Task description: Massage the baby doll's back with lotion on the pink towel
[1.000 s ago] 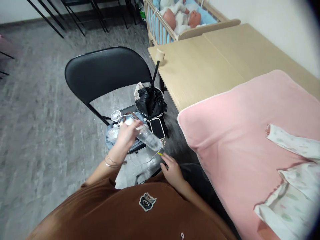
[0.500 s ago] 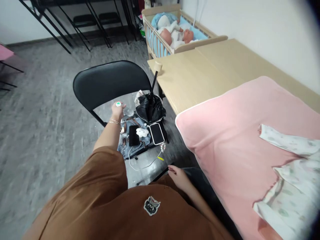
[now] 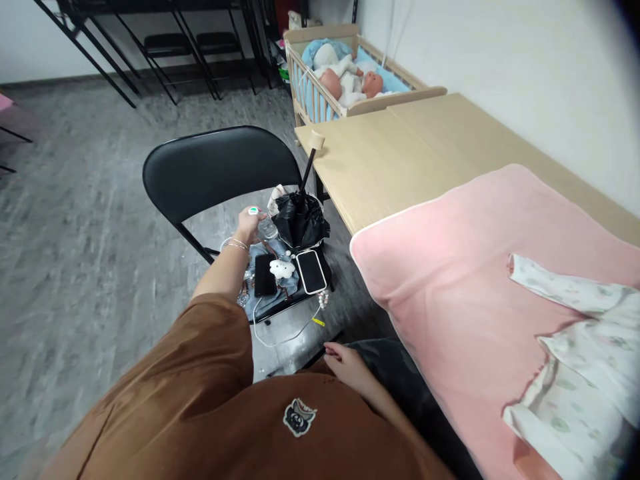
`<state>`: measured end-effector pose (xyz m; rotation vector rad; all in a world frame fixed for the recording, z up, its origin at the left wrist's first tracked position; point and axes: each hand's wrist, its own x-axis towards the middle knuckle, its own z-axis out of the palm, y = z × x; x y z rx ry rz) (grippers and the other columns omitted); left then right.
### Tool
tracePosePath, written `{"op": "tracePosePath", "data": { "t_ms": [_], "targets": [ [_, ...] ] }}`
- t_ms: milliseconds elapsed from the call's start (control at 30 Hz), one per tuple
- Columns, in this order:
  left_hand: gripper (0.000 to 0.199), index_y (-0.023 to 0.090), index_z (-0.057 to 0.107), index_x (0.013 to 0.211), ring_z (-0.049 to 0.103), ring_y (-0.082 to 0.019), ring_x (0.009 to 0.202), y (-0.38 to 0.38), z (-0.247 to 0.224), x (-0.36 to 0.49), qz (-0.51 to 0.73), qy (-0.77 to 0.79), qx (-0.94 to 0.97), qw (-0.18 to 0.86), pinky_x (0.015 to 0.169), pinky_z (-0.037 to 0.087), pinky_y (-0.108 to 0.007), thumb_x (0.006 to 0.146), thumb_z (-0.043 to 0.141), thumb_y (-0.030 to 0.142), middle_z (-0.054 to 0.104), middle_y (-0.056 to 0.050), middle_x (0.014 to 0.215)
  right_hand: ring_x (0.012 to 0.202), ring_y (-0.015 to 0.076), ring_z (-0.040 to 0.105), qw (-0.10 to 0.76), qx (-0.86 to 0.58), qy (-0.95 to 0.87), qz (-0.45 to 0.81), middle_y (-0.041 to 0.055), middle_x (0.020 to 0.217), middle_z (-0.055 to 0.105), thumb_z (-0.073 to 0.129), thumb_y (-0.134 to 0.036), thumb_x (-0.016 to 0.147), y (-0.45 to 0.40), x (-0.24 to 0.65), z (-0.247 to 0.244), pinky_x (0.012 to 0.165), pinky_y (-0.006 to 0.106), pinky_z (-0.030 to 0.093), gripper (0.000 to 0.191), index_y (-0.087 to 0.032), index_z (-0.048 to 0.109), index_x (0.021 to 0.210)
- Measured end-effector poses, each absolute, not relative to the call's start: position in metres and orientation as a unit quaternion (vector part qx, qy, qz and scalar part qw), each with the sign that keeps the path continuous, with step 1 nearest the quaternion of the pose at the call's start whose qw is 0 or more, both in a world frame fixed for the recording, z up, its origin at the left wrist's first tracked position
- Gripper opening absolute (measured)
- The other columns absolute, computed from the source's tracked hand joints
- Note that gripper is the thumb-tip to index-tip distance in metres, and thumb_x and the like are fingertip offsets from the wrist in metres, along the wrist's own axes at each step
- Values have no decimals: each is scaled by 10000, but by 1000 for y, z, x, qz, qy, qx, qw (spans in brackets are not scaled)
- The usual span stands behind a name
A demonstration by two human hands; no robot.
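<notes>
My left hand (image 3: pixel 249 223) reaches over the seat of a black folding chair (image 3: pixel 220 170), its fingers curled at a clear plastic item (image 3: pixel 267 229), perhaps a cup or bottle. Whether the fingers grip it is hard to make out. A green and white sticker is on the back of this hand. On the seat lie a blue denim bag (image 3: pixel 273 308), a black phone (image 3: pixel 265 275), a white cloud-shaped item (image 3: pixel 282 269) and a white-framed phone (image 3: pixel 311 272). A black umbrella (image 3: pixel 301 220) stands beside them. My right hand (image 3: pixel 345 362) hangs low near my lap, fingers loosely together, holding nothing visible.
To the right, a wooden table (image 3: pixel 380 160) bears a pink blanket (image 3: pixel 440 287) and patterned baby clothes (image 3: pixel 590 360). Behind it stands a wooden crib (image 3: pixel 320 100) with dolls (image 3: pixel 373 83). Black folding chairs (image 3: pixel 167 45) are at the back wall.
My left hand has moved right, closer to the umbrella and the clear plastic item. My right hand has shifted slightly left and down in the view. The camera view has shifted slightly.
</notes>
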<state>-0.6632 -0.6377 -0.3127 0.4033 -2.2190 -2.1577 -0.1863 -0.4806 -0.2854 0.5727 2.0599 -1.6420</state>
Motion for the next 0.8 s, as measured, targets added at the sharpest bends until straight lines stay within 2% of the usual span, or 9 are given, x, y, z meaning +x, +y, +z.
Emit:
{"op": "tracePosePath", "data": {
  "t_ms": [200,333,500,633,733,800],
  "targets": [
    [315,166,592,683,464,-95,617,-633,-311,-665,-677,-725,127,-4,600,357,-226,553,872,99,518,64,607,1270,333,730,207,216,741,-601,120,1311,777,654,-391,885,-476,-185,-290,1109,455,584,390,-283,786,1235],
    [299,164,614,681,482,-99,633,-631,-319,-667,-670,-734,112,-9,616,369,-230,542,875,116,546,56,625,1267,320,732,206,224,739,-601,147,1337,762,632,-375,907,-477,-183,-297,1111,443,577,428,-221,764,1284],
    [315,169,607,705,510,-102,676,-628,-330,-672,-665,-740,104,5,658,406,-233,549,881,166,567,49,682,1249,310,736,219,233,737,-596,210,1348,744,587,-297,933,-481,-182,-308,1124,445,556,496,-65,706,1355],
    [308,170,609,739,530,-112,688,-625,-331,-669,-649,-754,101,2,678,433,-240,557,858,157,566,49,688,1223,305,744,213,234,724,-613,221,1343,743,593,-273,944,-480,-182,-309,1110,437,559,484,-39,697,1356],
    [300,165,631,803,581,-132,731,-624,-332,-664,-632,-769,95,-5,748,490,-265,576,822,119,609,33,738,1214,297,747,191,241,714,-629,208,1329,753,594,-258,944,-478,-183,-306,1099,429,566,484,-46,690,1368],
    [337,161,641,874,635,-165,823,-625,-332,-661,-618,-780,96,3,857,527,-308,590,811,93,644,9,815,1211,287,748,183,247,711,-633,202,1319,758,591,-252,941,-477,-184,-303,1095,413,569,486,-48,688,1372]
  ]
}}
